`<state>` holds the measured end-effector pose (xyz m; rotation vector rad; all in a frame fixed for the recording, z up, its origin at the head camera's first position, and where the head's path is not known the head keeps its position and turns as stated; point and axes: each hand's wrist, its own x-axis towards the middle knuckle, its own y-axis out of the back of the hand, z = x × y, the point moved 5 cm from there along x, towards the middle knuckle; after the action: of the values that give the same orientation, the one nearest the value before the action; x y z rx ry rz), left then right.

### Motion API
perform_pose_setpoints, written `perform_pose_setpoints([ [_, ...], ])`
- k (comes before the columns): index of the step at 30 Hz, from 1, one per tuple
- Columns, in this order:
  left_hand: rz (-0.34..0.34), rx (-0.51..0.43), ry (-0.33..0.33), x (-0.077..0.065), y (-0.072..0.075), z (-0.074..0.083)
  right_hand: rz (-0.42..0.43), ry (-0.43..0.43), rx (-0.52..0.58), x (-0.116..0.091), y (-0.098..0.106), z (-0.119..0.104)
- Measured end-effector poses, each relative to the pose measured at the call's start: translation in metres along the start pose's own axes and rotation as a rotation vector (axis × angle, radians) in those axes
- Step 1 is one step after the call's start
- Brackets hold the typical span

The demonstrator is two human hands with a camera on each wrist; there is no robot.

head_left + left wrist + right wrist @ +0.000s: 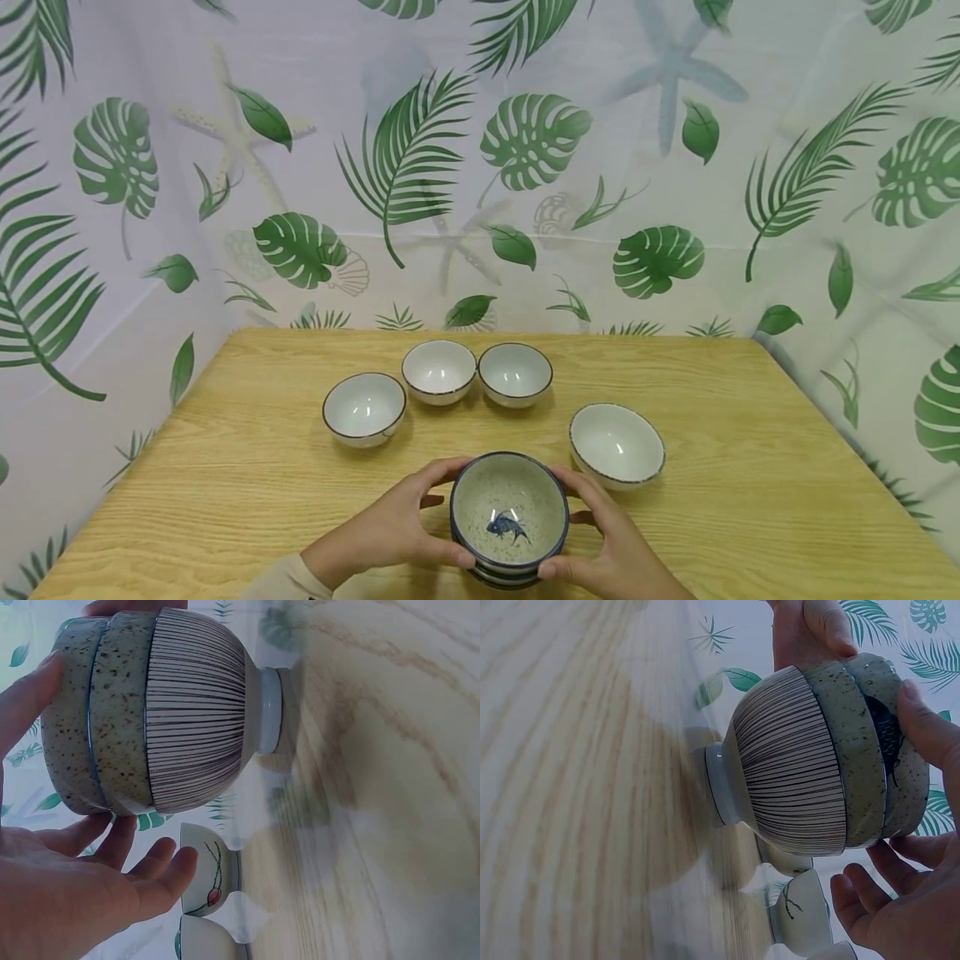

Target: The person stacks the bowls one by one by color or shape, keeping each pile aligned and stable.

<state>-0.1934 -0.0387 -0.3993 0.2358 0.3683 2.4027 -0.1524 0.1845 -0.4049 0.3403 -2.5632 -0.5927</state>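
In front of me stands a stack of bowls. Its top bowl (510,504) is speckled cream with a blue rim and a blue fish painted inside. Under it sit another speckled bowl (124,712) and, lowest, a bowl with thin dark stripes (791,765), its foot down at the table. My left hand (405,521) grips the speckled bowls from the left, thumb on the near side and fingers round the far side. From the right, my right hand (611,537) holds them the same way.
Beyond the stack, three white bowls with dark rims stand on the wooden table (225,467): a left one (365,408), a middle one (439,371) and a right one (515,373). Another white bowl (617,444) stands close to my right hand. Leaf-printed cloth (555,275) hangs around the table.
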Motion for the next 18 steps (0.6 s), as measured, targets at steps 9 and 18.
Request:
perform_pose_setpoints([
  [9, -0.016, 0.009, 0.002, -0.0003, 0.0016, 0.0021, -0.017, 0.076, 0.000, 0.0008, 0.0005, -0.0013],
  [18, -0.030, 0.006, 0.016, 0.0001, 0.0016, 0.0022, -0.029, 0.037, 0.031, -0.0008, 0.0003, -0.0015],
])
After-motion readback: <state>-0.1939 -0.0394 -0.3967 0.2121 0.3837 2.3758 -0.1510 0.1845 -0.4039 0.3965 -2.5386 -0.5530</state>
